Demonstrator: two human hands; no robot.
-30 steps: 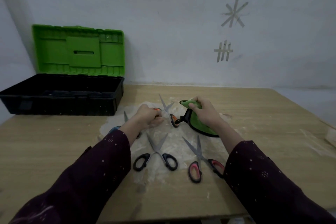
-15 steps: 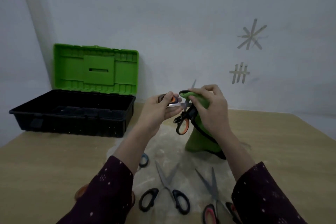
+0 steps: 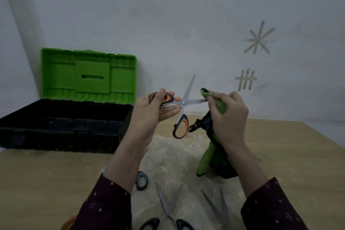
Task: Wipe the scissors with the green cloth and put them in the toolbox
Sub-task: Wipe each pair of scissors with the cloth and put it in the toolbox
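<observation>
Currently: wooden table (image 3: 291,155) against a white wall (image 3: 168,15), white powder patch (image 3: 171,157) mid-table. Toolbox (image 3: 65,125) back left on the table, green lid (image 3: 87,75) up, black tray open. Left hand (image 3: 151,112) closed on one orange-grey handle of the scissors (image 3: 183,102), held in the air above the table, blades spread wide; the other handle hangs free. Right hand (image 3: 227,115) gripping the green cloth (image 3: 218,104), pinched over the tip of the horizontal blade; rest of the cloth hangs to the table. Black-handled scissors (image 3: 168,209) lie open at the near edge, a second pair (image 3: 218,209) beside them, a blue-ringed handle (image 3: 141,180) by the left forearm.
</observation>
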